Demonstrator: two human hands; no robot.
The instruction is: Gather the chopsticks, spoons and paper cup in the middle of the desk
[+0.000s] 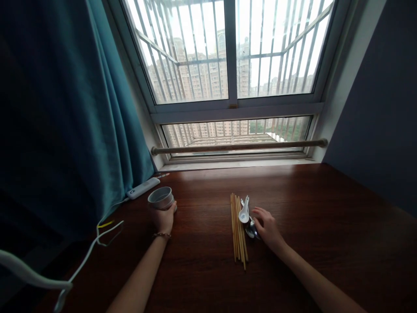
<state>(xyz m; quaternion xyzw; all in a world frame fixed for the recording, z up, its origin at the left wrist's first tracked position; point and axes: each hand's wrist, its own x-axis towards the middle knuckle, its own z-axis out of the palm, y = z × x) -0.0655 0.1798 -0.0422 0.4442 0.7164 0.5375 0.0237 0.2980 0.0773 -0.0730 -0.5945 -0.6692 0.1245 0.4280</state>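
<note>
My left hand (163, 218) is wrapped round the near side of a small grey cup (160, 198) that stands tilted on the dark wooden table (325, 226). My right hand (267, 226) rests on the table with its fingers curled over metal spoons (251, 228) lying there. Just left of them lies a white ceramic spoon (244, 212), and next to it a bundle of several wooden chopsticks (238, 228) pointing away from me.
A white power strip (143, 188) lies at the back left with its cable (97, 234) trailing to the table's left edge. A teal curtain (65, 113) hangs on the left. A barred window (231, 56) and a wooden rail (239, 147) run behind the table.
</note>
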